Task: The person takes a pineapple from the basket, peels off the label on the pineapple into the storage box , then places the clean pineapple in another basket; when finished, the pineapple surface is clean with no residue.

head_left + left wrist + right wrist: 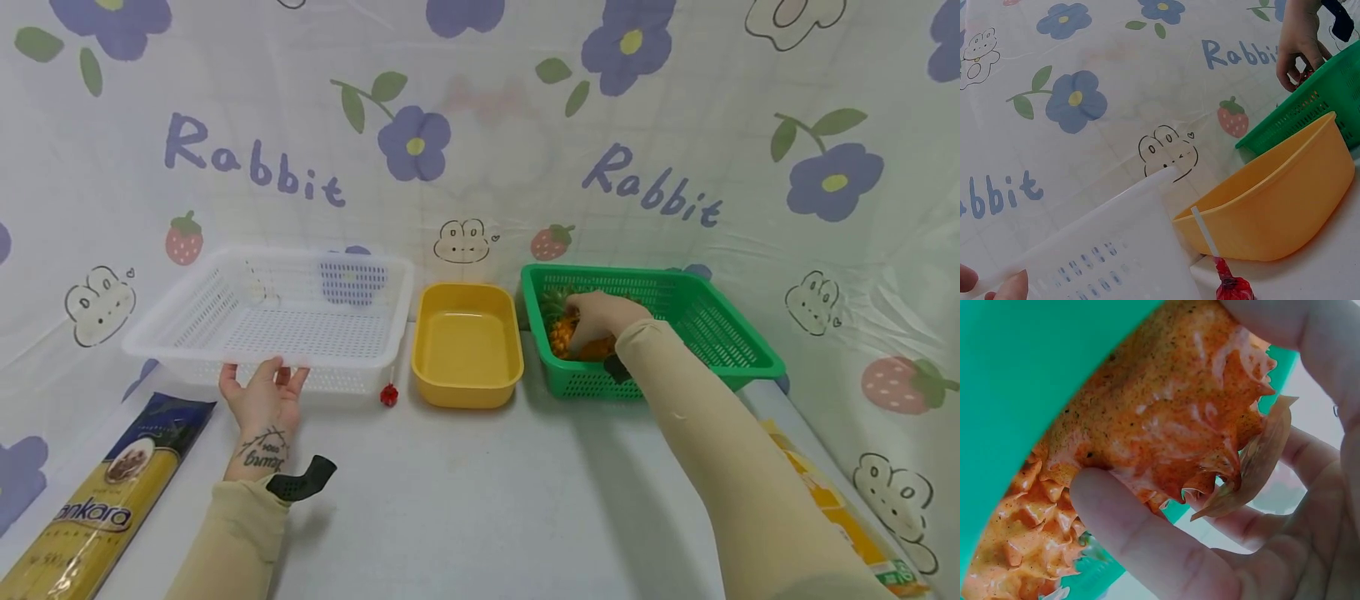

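Note:
My left hand [262,408] grips the front rim of a white plastic basket [347,377], thumb and fingers around the edge. Inside the green basket [596,385], my right hand [606,314] holds an orange, spiky, black-speckled fruit [1163,419] with a dry brown leaf at its end. The basket wall partly covers that fruit in the right wrist view. A pineapple [562,337] with a green crown lies beside the right hand's fingers. Just right of the white basket, a lollipop [388,395] in red wrapping stands with its white stick [1205,232] pointing up.
Between the baskets stands a yellow tub [467,393]. A spaghetti packet [105,500] lies at the left, and an orange-and-white packet [836,508] lies at the right, partly behind my right sleeve. A patterned curtain [495,183] hangs behind the white table [465,508].

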### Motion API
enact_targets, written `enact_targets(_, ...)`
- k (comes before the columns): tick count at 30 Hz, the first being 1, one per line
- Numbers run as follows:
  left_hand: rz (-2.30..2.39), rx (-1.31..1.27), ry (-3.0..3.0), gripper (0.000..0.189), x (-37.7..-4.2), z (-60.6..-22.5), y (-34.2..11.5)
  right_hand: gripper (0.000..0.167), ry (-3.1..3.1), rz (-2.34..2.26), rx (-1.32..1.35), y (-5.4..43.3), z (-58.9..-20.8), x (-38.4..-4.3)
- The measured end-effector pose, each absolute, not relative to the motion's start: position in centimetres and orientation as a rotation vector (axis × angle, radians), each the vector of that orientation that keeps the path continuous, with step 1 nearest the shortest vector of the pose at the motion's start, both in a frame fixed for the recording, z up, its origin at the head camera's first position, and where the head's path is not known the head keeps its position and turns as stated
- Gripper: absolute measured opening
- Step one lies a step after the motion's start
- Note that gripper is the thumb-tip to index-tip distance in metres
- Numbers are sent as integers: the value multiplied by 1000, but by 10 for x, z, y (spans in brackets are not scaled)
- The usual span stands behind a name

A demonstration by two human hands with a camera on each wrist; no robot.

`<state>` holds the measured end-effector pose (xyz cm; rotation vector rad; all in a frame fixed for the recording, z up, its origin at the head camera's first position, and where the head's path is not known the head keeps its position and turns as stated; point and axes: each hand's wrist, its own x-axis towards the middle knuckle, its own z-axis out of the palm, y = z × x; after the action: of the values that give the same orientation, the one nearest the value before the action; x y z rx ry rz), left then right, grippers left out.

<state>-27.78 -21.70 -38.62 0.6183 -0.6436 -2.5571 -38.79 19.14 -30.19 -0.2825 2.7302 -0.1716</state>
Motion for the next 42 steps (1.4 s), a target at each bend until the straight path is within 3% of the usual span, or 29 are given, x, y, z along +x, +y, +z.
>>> enact_targets(27,-2552,619,-649,75,-277,-386,-214,70,2710,-529,-318,195,-251,-370)
enact_targets(42,-2565,616,-651,72,-276,-384,-215,65,2832,-352,-699,170,-225,-321)
